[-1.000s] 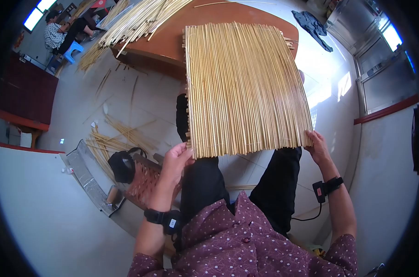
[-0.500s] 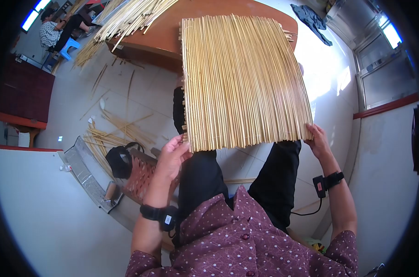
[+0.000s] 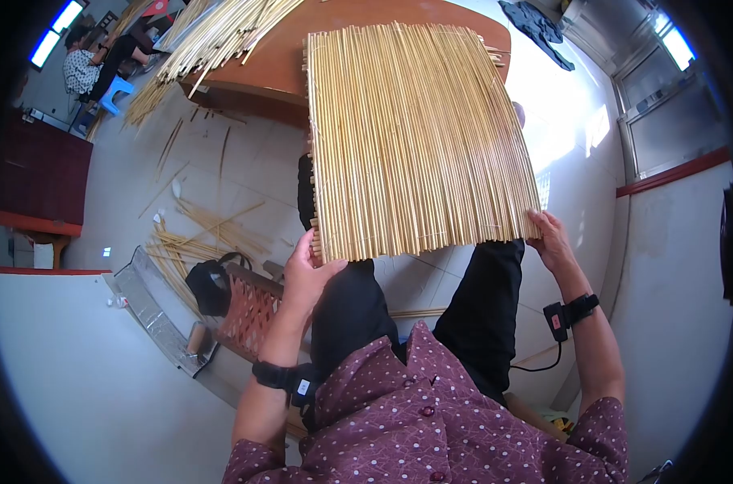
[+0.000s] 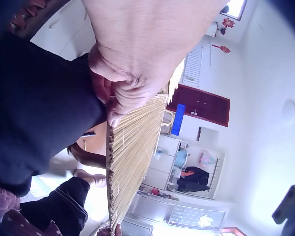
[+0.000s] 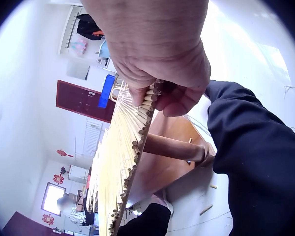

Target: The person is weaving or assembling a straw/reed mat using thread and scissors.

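Note:
A mat of golden reed-like stalks (image 3: 423,141), laid side by side and bound with thin thread, spans both hands in the head view. Its far part overlaps the brown table. My left hand (image 3: 306,278) grips the near left corner, thumb on top along the near edge and fingers partly hidden at the side. At the near right corner, my right hand (image 3: 553,242) pinches the mat. The right wrist view shows the cut stalk ends (image 5: 135,145) between the thumb and curled fingers. In the left wrist view the left thumb (image 4: 115,115) presses on the stalks.
Loose stalks (image 3: 229,36) lie heaped on the brown table (image 3: 286,73), and more stalks (image 3: 209,226) are scattered on the floor. A woven-seat chair (image 3: 249,310) with a black cap (image 3: 209,286) stands at left. Another person (image 3: 84,68) sits far left on a blue stool.
The mat has shifted slightly left and farther up the head view. My left thumb now reaches farther along the near edge. The right hand keeps its grip.

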A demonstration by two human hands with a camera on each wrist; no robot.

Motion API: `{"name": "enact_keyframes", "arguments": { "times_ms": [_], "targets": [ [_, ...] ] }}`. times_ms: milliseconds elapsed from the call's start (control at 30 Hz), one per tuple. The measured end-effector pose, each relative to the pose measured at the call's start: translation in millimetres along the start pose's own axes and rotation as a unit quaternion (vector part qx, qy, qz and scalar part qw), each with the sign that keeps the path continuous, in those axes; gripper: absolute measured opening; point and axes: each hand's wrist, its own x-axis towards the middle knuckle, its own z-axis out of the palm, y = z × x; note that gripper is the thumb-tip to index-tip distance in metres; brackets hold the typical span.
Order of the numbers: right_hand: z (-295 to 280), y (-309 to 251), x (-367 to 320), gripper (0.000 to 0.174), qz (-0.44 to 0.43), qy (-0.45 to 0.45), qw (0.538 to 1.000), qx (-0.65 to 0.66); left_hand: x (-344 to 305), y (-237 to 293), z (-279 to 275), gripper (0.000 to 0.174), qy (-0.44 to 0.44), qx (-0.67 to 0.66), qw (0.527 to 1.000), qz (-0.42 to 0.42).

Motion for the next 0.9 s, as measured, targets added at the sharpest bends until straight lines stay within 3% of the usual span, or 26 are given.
{"name": "enact_keyframes", "arguments": {
  "times_ms": [167, 233, 467, 567, 633, 767, 900],
  "targets": [
    [-3.5, 6.1, 8.5, 0.028, -0.013, 0.012, 1.0, 0.015, -5.2, 1.1, -2.9, 0.073, -0.007, -0.018, 1.0, -0.01],
    [-3.7, 3.0, 9.7, 0.028, -0.013, 0.009, 1.0, 0.02, -9.9, 11.5, -4.0, 0.067, -0.049, -0.109, 0.992, -0.049],
    [-11.2, 4.1, 15.9, 0.031, -0.003, 0.005, 1.0, 0.029, -15.0, 2.7, -3.2, 0.053, -0.066, -0.108, 0.99, -0.066],
    [-11.1, 9.2, 17.5, 0.032, -0.017, -0.012, 0.995, 0.099, -13.5, 1.6, -4.6, 0.051, -0.074, -0.134, 0.986, -0.072],
    [-7.9, 6.8, 11.2, 0.041, -0.004, 0.0, 0.98, 0.197, -13.2, 4.2, -3.9, 0.05, -0.057, -0.124, 0.987, -0.087],
    [-23.8, 28.4, 8.4, 0.054, 0.005, -0.04, 0.968, 0.246, -12.0, 9.3, -0.1, 0.043, -0.056, -0.101, 0.987, -0.115],
    [-17.1, 52.3, -3.0, 0.055, 0.013, -0.051, 0.955, 0.291, -7.2, 3.7, -1.7, 0.039, -0.07, -0.134, 0.981, -0.119]
  ]
}}
